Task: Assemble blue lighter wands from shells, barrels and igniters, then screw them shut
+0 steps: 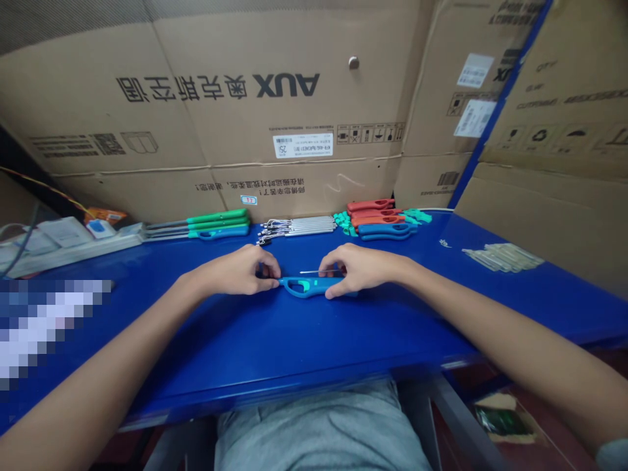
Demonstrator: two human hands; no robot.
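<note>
A blue utility lighter handle point(320, 286) with a green trigger lies crosswise on the blue table point(294, 340) in front of me. My left hand point(240, 269) is closed, thumb and fingers pinching the handle's left end; its fingertips partly hide what is there. My right hand point(363, 265) grips the handle's right part between thumb and fingers. A thin metal rod point(310, 271) sticks out leftward from under the right fingers, just above the handle. Its other end is hidden in the hand, so I cannot tell its kind.
Along the back lie green and blue lighters with rods point(220, 222), metal tubes with wires point(309, 226), small green parts point(345, 224) and red and blue handles point(377, 212). Clear-looking sticks point(503, 257) lie right, a power strip point(73, 245) left. Cardboard point(196, 131) walls the back.
</note>
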